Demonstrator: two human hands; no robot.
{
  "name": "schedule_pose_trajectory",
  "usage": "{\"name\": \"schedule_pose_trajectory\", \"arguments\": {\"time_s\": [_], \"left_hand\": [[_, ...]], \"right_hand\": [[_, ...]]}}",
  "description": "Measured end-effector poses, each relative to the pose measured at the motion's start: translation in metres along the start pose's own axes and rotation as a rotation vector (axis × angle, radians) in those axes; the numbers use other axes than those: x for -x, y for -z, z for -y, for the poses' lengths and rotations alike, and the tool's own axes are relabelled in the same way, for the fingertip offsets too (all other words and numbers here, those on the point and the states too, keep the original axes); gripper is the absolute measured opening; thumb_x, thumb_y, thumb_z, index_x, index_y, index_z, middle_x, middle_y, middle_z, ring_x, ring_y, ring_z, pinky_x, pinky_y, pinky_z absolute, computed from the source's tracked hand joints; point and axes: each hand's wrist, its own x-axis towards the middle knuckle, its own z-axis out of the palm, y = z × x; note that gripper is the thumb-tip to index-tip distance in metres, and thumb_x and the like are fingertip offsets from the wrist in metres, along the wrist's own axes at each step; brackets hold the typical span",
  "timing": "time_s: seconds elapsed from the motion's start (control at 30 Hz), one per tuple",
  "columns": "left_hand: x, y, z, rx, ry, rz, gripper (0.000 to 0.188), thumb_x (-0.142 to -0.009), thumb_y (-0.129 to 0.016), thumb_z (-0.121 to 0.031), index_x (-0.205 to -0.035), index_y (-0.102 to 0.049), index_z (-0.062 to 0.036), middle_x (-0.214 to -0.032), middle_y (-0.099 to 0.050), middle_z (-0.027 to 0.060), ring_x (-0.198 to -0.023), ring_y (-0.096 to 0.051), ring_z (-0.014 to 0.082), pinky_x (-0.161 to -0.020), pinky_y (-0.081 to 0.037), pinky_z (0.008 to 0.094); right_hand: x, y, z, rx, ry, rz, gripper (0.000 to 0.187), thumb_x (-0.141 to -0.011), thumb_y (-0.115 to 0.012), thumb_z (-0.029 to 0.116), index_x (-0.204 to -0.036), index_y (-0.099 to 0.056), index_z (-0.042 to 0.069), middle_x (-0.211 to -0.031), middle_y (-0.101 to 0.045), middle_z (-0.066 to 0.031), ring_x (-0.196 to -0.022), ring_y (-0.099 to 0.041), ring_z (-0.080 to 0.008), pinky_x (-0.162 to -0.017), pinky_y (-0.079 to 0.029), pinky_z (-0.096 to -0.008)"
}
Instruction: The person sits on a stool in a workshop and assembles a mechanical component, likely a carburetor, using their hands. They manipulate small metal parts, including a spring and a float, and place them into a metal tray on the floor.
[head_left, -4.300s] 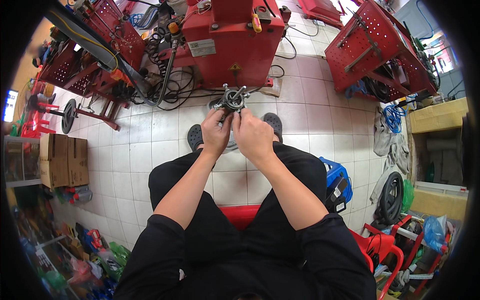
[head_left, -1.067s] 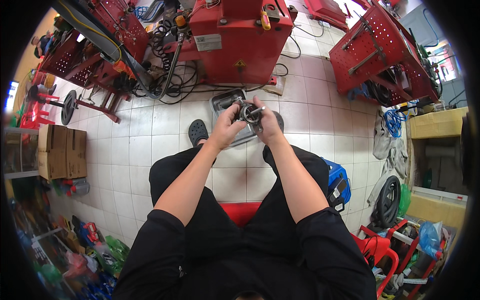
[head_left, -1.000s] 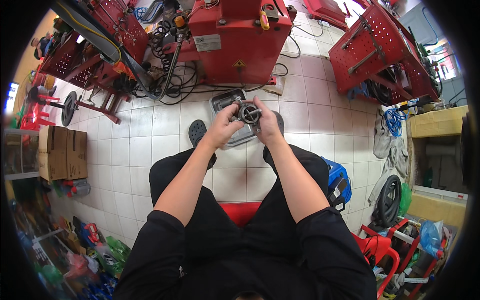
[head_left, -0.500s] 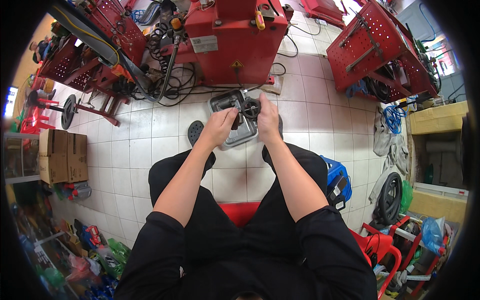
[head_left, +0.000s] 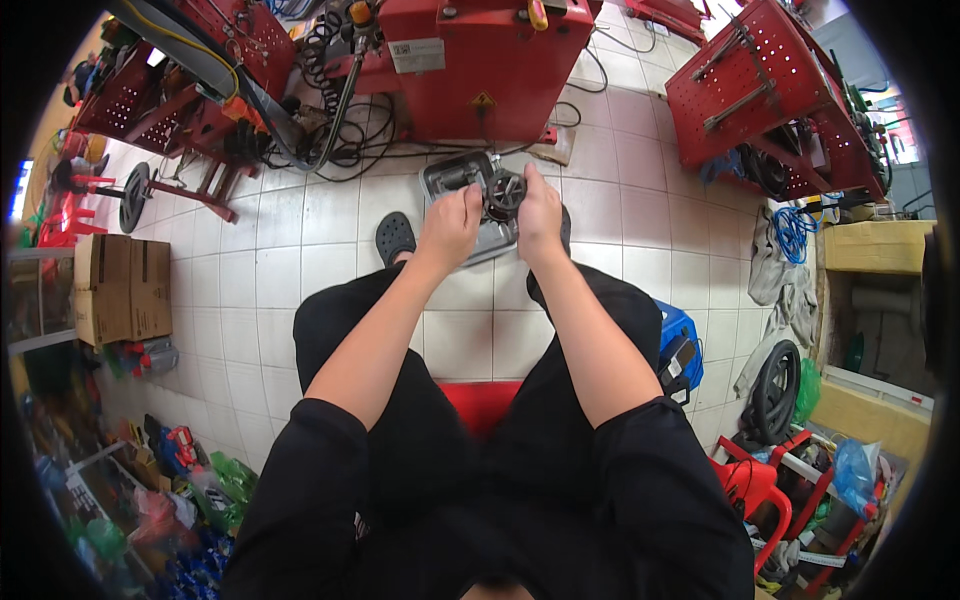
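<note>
Between my knees I hold up a round dark metal part with spokes in its open face [head_left: 506,193]. My right hand [head_left: 540,216] is closed round its right side, with the thumb up along the rim. On the other side my left hand [head_left: 452,224] is a closed fist against the part's left edge. What its fingers grip, if anything, is hidden behind them. Below both hands a grey metal tray [head_left: 497,243] lies on the tiles. Dark parts [head_left: 452,178] sit in its far left end.
A red machine [head_left: 480,90] stands just beyond the tray, with black hoses [head_left: 345,150] at its left foot. To the right are a red perforated cart [head_left: 745,120] and a blue case [head_left: 678,340] by my knee. Cardboard boxes [head_left: 120,290] stand at left.
My head view has tilted, so the machine sits higher in the picture. The left hand has turned into a tighter fist, hiding the dark piece that showed under its fingers.
</note>
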Motion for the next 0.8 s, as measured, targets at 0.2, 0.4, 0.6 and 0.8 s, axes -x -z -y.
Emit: {"name": "schedule_pose_trajectory", "arguments": {"time_s": [0.2, 0.4, 0.6, 0.8], "left_hand": [[0.002, 0.004, -0.006, -0.075, -0.044, 0.011, 0.039, -0.096, -0.036, -0.027, -0.077, -0.053, 0.0009, -0.071, -0.056, 0.0241, -0.071, -0.052, 0.0446, -0.062, -0.039, 0.0484], [0.002, -0.005, 0.014, 0.288, 0.111, 0.051, 0.035, -0.096, -0.038, -0.032, -0.113, -0.05, -0.0039, -0.088, -0.06, 0.0143, -0.083, -0.058, 0.0254, -0.071, -0.043, 0.0387], [0.014, -0.031, 0.029, 0.487, 0.298, 0.243, 0.069, -0.073, -0.077, -0.022, -0.127, -0.041, 0.0024, -0.107, -0.061, 0.0121, -0.094, -0.061, 0.0163, -0.082, -0.048, 0.0282], [0.004, -0.024, 0.026, 0.759, 0.639, 0.134, 0.056, -0.071, -0.078, -0.023, -0.114, -0.049, -0.001, -0.09, -0.063, 0.0077, -0.075, -0.062, 0.0151, -0.062, -0.051, 0.0255]], "right_hand": [[0.002, -0.002, 0.003, -0.061, -0.099, -0.001, 0.038, -0.09, -0.047, 0.032, -0.082, -0.062, -0.003, -0.077, -0.061, -0.0062, -0.068, -0.054, -0.0138, -0.063, -0.043, -0.0297], [0.008, -0.002, 0.022, -0.199, -0.386, 0.032, 0.035, -0.094, -0.042, 0.032, -0.093, -0.061, 0.003, -0.083, -0.064, -0.0063, -0.071, -0.061, -0.0181, -0.063, -0.049, -0.0326], [0.005, 0.006, 0.033, 0.019, -0.537, 0.344, 0.063, -0.09, -0.026, 0.062, -0.111, -0.055, 0.01, -0.102, -0.06, -0.0095, -0.096, -0.056, -0.0229, -0.086, -0.038, -0.0536], [-0.028, 0.028, -0.009, 0.372, -0.349, 0.004, 0.073, -0.088, -0.029, 0.065, -0.119, -0.053, 0.004, -0.121, -0.05, -0.0177, -0.109, -0.048, -0.0275, -0.089, -0.036, -0.0524]]}}
